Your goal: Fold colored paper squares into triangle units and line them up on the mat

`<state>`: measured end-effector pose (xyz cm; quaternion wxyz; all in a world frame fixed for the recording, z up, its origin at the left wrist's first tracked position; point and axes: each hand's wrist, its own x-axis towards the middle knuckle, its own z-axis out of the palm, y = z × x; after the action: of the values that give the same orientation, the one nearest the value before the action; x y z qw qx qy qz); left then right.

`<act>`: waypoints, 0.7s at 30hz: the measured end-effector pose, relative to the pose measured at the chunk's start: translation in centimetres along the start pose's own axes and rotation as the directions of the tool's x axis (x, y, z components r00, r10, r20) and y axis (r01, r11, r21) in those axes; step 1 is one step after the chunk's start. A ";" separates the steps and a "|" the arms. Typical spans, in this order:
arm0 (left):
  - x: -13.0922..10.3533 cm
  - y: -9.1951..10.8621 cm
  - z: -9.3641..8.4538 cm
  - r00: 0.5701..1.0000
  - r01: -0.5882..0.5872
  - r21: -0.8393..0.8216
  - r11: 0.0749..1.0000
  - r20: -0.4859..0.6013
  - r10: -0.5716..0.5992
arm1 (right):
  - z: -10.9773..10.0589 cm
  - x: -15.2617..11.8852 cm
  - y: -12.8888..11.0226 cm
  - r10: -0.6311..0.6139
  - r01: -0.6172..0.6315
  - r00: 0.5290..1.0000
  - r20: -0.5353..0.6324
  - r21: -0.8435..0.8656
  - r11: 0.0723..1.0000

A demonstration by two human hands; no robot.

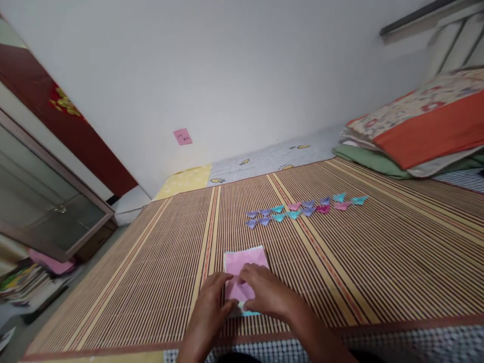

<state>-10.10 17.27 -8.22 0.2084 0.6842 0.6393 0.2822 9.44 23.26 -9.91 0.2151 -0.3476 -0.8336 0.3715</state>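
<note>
Bending both hands over a pink sheet [242, 258] laid flat near the front edge of a striped mat [151, 282]. Reaching in from the left with the left hand [209, 305], thumb and forefinger parted, forefinger tip over the paper and thumb by the lower left corner. Cupping the right hand [266, 290] over the right half of the same sheet, with fingers curled toward the middle and thumb set apart from them near the bottom edge. Cannot tell how firmly either hand presses. Showing pale blue paper [249, 313] below the pink, as a strip along the bottom (and a thin pale rim at the top, too). Noting farther out on the mat two slanting rows of little folded papers [294, 215] in purple, turquoise, pink and deep magenta, well apart from the hands. Looking beyond, to a checked cloth [257, 164] with yellow fruit on it, a yellow cloth [185, 180] just beside, and a white wall [242, 75] bearing a pink note [183, 136]. Finding at right a pile of bedding [446, 131], flowered and orange over green. Spotting at left a cabinet [45, 201] with a glass door, and lower down some books [26, 287].
</note>
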 end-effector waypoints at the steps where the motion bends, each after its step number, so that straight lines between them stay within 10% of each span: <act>1: 0.1 0.0 0.1 1.000 0.002 -0.002 1.000 0.003 -0.002 | 0.0 0.0 0.0 -0.002 0.002 1.000 -0.003 0.001 1.000; 21: 3.3 3.0 -1.5 0.988 -0.062 -0.274 0.960 -0.150 0.021 | -3.4 0.8 -1.8 -0.092 0.116 0.931 -0.352 0.047 0.992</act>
<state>-8.73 20.19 -4.76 0.2491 0.6390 0.5925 0.4226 10.29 24.61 -6.29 0.3904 -0.3562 -0.7865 0.3195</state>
